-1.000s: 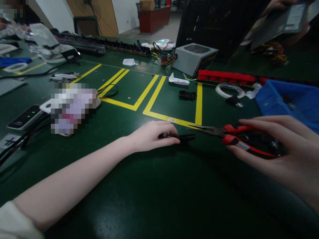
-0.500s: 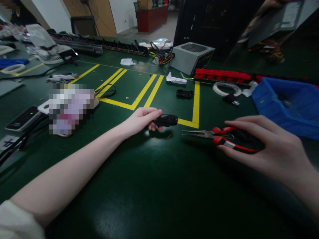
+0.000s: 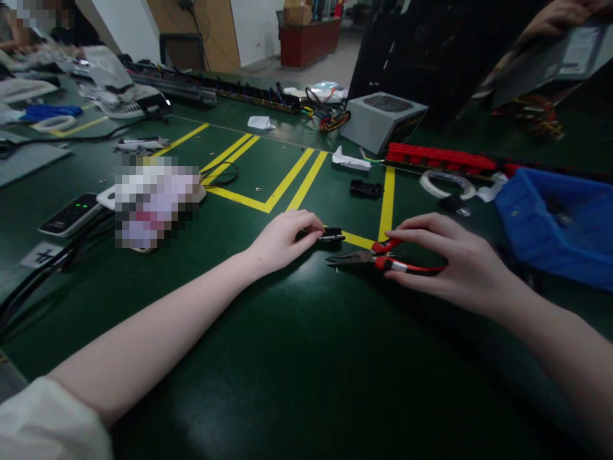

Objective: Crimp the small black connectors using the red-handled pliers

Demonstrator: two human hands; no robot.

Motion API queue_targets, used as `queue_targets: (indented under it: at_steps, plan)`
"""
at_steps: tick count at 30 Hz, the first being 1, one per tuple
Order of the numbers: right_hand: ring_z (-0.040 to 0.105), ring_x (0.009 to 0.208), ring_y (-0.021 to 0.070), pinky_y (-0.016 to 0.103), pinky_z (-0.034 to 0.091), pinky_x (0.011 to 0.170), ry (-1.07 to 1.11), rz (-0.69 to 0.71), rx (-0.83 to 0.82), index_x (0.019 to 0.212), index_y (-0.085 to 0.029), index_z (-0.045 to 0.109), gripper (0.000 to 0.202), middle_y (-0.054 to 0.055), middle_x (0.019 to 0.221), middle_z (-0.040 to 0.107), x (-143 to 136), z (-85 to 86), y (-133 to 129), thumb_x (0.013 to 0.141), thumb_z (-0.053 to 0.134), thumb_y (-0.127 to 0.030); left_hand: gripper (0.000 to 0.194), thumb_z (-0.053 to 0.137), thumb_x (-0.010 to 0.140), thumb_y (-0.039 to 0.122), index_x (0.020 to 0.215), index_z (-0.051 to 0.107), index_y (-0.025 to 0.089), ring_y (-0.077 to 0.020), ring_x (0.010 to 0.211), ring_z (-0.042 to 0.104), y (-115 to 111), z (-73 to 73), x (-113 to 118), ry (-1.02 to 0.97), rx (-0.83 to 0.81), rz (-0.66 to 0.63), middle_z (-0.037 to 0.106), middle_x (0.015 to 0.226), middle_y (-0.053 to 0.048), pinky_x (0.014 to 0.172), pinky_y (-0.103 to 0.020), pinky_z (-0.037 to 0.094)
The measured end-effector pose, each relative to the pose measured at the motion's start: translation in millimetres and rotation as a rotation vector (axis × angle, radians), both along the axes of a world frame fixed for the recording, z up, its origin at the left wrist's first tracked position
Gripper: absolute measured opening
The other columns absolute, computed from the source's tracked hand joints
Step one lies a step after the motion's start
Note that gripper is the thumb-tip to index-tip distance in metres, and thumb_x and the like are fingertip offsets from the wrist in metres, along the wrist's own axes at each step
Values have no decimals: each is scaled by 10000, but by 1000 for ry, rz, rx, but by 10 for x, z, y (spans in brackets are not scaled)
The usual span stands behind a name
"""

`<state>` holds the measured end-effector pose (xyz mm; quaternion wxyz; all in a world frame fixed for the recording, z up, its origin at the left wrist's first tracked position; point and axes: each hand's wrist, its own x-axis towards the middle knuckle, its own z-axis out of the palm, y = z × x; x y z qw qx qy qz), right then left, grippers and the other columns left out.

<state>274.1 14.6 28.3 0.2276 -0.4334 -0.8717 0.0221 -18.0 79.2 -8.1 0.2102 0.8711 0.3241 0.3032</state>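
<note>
My left hand (image 3: 290,238) pinches a small black plastic part (image 3: 332,235) just above the green table (image 3: 268,358). Its exact kind is unclear, and my fingers cover its left end. In my right hand (image 3: 445,255) is a pair of needle-nose pliers (image 3: 371,257) with red and black handles. The plier jaws point left, slightly parted, below and close to the black part. A tiny pale sliver (image 3: 336,269) lies on the table by the jaw tips. Another black plastic piece (image 3: 366,189) rests farther back, inside the yellow tape lines.
A blue bin (image 3: 555,223) stands at right, near a tape roll (image 3: 446,185). Behind are a red strip (image 3: 440,158) and a grey power supply (image 3: 380,118). At left are a blurred phone-like object (image 3: 158,204), cables and a device with green lights (image 3: 75,214). Another person's hand (image 3: 558,19) shows top right.
My right hand has brought the pliers left, close to the black part. My left hand has turned the part, so a different side shows. The view has shifted slightly.
</note>
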Motion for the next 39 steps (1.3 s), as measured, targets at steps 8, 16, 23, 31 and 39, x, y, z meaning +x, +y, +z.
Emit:
queue_targets:
  at_steps: [8,16,23,31,39]
  plan:
    - [663,944,243,401,590,741,-4,-26,-177,1115,-239,693,430,84,1092,642,96,-49,34,796,687,-527,125,544,956,195,952,658,145,-177,916,608,9,-3,11,49,33,-58,677,962,-52,838,-319,464]
    - [670,946,251,440,592,781,41,-163,84,1151,-278,639,376,65,1098,635,107,-86,-384,799,716,-386,205,516,971,262,1096,639,158,-210,1020,594,-65,50,12,162,108,-168,651,1098,-81,897,-350,446]
    - [644,1005,312,533,559,859,359,-342,98,1181,-340,647,399,64,1131,643,28,-214,-611,791,718,-387,325,537,957,258,1272,609,219,-267,1217,528,-196,89,42,311,274,-333,560,1331,-112,994,-414,401]
    - [648,1031,271,469,555,890,378,-278,5,1200,-314,634,427,54,1168,634,-51,-350,-671,792,723,-401,153,549,968,246,1047,664,184,-263,1199,548,-211,111,89,311,196,-351,588,1287,-103,989,-416,437]
    - [671,949,289,478,572,836,240,-217,84,1219,-336,610,420,62,1160,631,-65,-373,-679,820,672,-452,104,561,957,199,990,633,132,-246,1121,580,-255,115,162,347,207,-313,586,1257,-133,956,-376,485]
